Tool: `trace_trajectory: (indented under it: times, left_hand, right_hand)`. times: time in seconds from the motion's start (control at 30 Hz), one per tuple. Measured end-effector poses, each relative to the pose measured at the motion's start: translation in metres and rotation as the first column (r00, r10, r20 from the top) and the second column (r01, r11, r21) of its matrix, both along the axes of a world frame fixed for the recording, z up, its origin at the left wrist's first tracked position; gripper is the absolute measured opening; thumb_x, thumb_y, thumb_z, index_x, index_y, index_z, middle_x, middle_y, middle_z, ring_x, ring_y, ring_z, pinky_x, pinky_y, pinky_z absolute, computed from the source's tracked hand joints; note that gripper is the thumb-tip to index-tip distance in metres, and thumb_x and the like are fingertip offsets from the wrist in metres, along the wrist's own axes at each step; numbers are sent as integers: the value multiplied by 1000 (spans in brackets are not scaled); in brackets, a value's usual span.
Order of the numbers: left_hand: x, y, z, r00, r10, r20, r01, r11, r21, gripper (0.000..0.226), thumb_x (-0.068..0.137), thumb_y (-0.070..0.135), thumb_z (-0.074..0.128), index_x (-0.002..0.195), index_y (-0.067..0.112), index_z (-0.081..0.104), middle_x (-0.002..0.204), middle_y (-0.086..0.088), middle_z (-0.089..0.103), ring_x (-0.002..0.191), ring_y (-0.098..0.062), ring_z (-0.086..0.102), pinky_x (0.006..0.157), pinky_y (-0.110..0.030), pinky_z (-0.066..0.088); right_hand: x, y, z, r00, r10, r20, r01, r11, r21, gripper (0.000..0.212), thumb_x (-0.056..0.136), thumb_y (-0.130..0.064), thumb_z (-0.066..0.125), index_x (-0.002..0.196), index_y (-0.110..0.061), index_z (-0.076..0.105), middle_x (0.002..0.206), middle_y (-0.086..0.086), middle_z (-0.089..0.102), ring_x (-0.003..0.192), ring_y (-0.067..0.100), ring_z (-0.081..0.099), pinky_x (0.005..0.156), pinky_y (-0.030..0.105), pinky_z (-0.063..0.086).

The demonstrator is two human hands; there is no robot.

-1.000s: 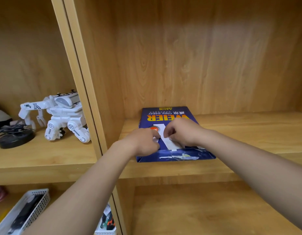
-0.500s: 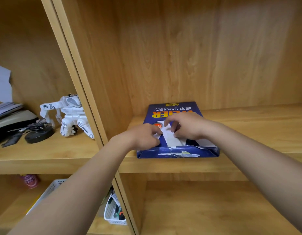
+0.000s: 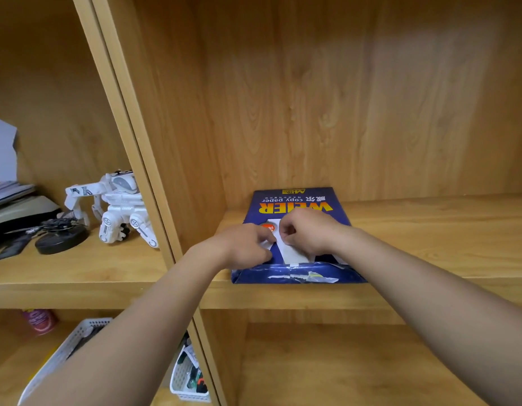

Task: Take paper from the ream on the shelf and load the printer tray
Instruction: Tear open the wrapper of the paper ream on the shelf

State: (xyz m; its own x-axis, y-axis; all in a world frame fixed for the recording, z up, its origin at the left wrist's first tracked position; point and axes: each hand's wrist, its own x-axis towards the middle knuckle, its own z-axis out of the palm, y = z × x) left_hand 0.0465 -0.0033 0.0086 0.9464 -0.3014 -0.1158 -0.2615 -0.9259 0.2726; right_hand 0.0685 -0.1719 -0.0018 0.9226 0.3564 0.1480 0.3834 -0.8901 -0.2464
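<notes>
A blue ream of copy paper point(image 3: 295, 200) lies flat on the wooden shelf point(image 3: 429, 230), its torn front end facing me. White sheets point(image 3: 293, 253) show through the opened wrapper on top. My left hand point(image 3: 245, 244) rests on the ream's near left part, fingers curled onto the wrapper edge. My right hand point(image 3: 308, 230) sits just right of it, fingers pinching the white paper at the opening. Both hands hide the middle of the ream. No printer is in view.
A vertical divider point(image 3: 142, 186) separates this bay from the left one, where a white toy robot point(image 3: 116, 206), a black round object point(image 3: 60, 238) and stacked papers point(image 3: 8, 189) sit. White baskets point(image 3: 189, 376) stand on the lower left shelf. The lower right shelf point(image 3: 341, 361) is bare wood.
The view has shifted slightly; both hands stay on the ream, and my right-hand fingers have worked a little further back along the white paper at the opening.
</notes>
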Motion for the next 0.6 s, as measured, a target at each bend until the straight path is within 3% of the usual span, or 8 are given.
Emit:
trace_trajectory:
  times: [0.1,0.23,0.37,0.43,0.53,0.6]
  left_hand:
    - [-1,1,-1,1000,8,-11,-8,1000,-11,48,88,32,55,136,36,53,135,-2,56,112,-23,55,89,-33,47]
    - [-2,3,-2,999,8,-34,-8,1000,-14,48,89,34,52,137,38,52,136,0,55,116,-25,55,97,-38,48]
    - [-4,4,-3,999,8,-44,-9,1000,-21,49,89,34,50,138,39,50,138,1,54,118,-25,54,100,-39,47]
    - [-5,3,-5,999,8,-34,-9,1000,-20,49,90,33,48,139,38,48,140,0,52,120,-25,52,101,-39,46]
    - [-5,5,-7,1000,8,-27,-9,1000,-29,50,92,33,47,141,38,45,144,1,49,124,-25,50,103,-39,44]
    - [-5,7,-7,1000,5,-26,-6,999,-33,50,92,34,46,141,39,45,145,2,48,124,-24,50,103,-39,44]
  right_hand:
    - [3,1,-5,999,36,14,-35,997,-73,16,89,-11,47,78,-16,58,96,4,57,89,26,51,77,43,48]
    - [0,5,-3,999,44,-2,-43,971,-234,12,93,-14,44,88,-14,54,105,8,49,98,27,46,73,32,34]
    - [-2,6,0,999,36,-30,-44,950,-309,13,91,-12,45,95,-8,57,108,10,50,97,27,47,75,34,39]
    - [-2,0,4,996,24,-88,-43,974,-224,16,90,-12,46,91,-8,61,102,9,55,89,25,50,75,39,43]
    - [-1,-15,7,991,22,-129,-14,998,62,15,91,-16,43,79,-18,52,84,1,58,76,20,49,66,35,42]
    - [-1,-21,3,995,31,-95,-8,973,229,10,90,-16,49,83,-18,55,84,-2,61,78,19,54,70,34,45]
